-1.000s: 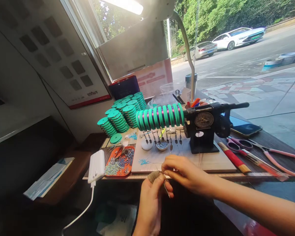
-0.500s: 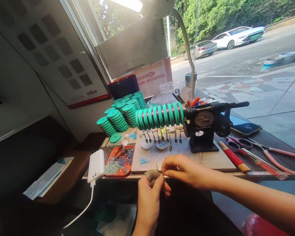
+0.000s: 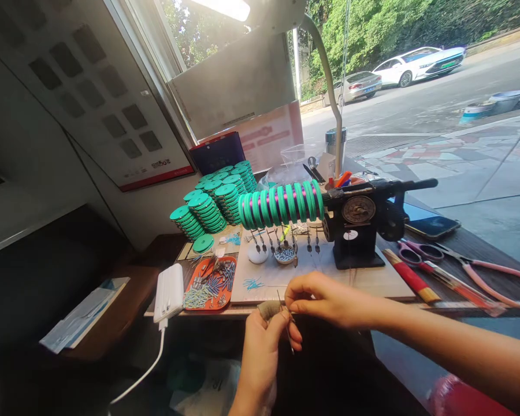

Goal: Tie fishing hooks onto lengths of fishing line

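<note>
My left hand [image 3: 262, 346] is closed just below the table's front edge, its thumb and fingers pinching a thin needle-like rod [image 3: 291, 342]. A beige cover [image 3: 266, 310] wraps its index finger. Right beside it, my right hand [image 3: 323, 297] is closed in a pinch, its fingertips almost touching the rod. What these fingertips hold, perhaps a fine line, is too small to make out. Beyond the hands, a row of green spools [image 3: 281, 205] sits on a black winding device [image 3: 357, 225]. Several small dark weights [image 3: 295, 261] hang below the spools.
An orange tray [image 3: 208, 306] of small tubes lies left, beside a white power bank [image 3: 169, 292] with a cable. Stacked green discs [image 3: 205, 211] stand behind. Scissors [image 3: 420, 252], pink-handled pliers [image 3: 485, 271] and a phone [image 3: 433, 222] lie right. A bowl of beads [image 3: 285, 254] sits mid-board.
The rod in my left hand has shifted slightly, with more of its lower end showing. A hanging weight has swung a little left. My right hand stays nearly still.
</note>
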`<state>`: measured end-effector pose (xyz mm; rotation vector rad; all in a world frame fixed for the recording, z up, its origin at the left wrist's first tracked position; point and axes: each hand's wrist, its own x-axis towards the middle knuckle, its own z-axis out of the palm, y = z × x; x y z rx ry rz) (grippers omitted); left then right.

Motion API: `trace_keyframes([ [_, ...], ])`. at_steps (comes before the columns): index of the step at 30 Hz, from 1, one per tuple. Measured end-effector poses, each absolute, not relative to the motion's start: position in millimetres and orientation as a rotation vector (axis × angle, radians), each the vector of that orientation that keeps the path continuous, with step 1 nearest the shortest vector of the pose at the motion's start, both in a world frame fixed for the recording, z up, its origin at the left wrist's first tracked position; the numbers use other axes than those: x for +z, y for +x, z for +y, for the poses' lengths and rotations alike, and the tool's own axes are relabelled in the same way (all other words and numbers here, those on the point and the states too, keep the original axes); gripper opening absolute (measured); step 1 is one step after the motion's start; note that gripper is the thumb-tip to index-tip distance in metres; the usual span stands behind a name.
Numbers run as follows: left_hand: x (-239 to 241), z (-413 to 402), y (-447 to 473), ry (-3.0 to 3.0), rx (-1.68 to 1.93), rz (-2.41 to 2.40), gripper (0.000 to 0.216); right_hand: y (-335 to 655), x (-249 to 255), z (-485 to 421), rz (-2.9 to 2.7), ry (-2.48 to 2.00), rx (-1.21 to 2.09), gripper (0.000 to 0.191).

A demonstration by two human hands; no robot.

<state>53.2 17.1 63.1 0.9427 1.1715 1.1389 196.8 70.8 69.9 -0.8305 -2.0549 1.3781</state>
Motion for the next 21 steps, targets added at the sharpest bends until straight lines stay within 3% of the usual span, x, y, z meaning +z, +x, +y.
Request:
trace_keyframes([
  [21, 62, 20, 54, 0.465, 1.04, 1.016, 0.009, 197, 67, 78, -2.033, -0.819, 1.578, 0.01],
])
